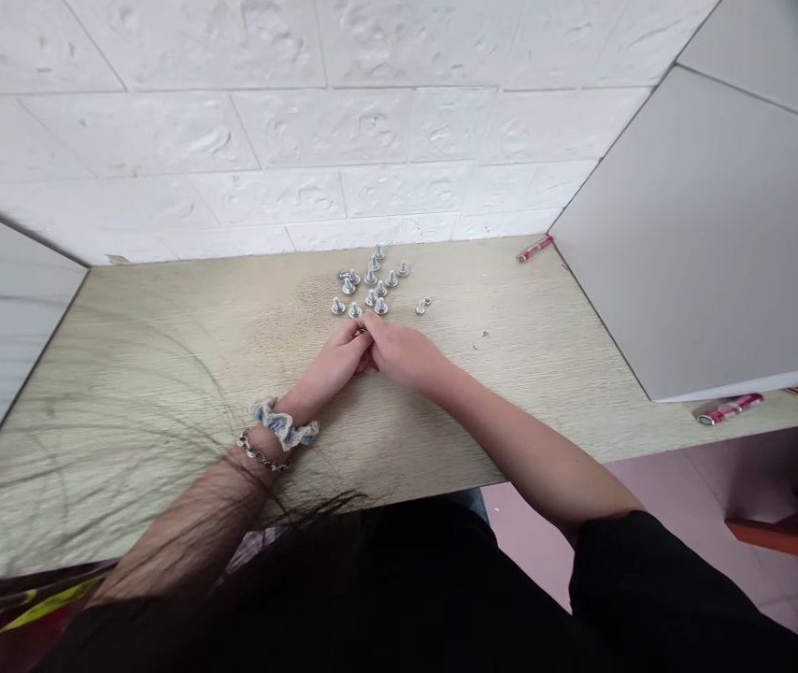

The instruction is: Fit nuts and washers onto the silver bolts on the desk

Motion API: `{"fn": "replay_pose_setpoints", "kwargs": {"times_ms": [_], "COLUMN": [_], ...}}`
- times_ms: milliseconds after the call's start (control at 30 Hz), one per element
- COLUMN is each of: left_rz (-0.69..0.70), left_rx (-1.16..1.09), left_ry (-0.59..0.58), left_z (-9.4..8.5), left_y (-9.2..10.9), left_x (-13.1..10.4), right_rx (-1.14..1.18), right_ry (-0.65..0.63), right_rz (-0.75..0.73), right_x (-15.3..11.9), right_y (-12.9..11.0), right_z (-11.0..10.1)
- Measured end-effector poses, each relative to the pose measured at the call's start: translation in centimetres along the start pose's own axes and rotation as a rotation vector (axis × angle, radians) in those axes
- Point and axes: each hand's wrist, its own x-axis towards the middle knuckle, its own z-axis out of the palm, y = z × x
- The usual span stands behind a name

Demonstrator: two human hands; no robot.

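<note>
Our left hand [334,365] and right hand [407,355] meet, fingers closed together on a small metal piece [363,332], mostly hidden between them. Just beyond our fingertips, silvery bolts [371,279] cluster, mostly upright, on the wood-grain tabletop [546,374]; another bolt [420,307] sits apart to the right. A scrunchie [287,427] and a chain bracelet [259,455] circle our left wrist.
</note>
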Motion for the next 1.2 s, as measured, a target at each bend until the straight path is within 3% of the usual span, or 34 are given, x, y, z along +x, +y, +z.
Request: {"fn": "replay_pose_setpoints", "kwargs": {"times_ms": [267,1200], "left_rz": [0.003,0.022], "left_rx": [0.056,0.188], "left_ry": [0.018,-0.015], "left_z": [0.51,-0.05], "left_y": [0.72,0.11], "left_x": [-0.48,0.01], "right_rx": [-0.058,-0.056], "right_ry": [-0.041,-0.039], "right_rz": [0.011,0.004], "right_x": [-0.25,-0.24], "right_y": [-0.22,-0.16], "right_z": [-0.27,-0.45]}}
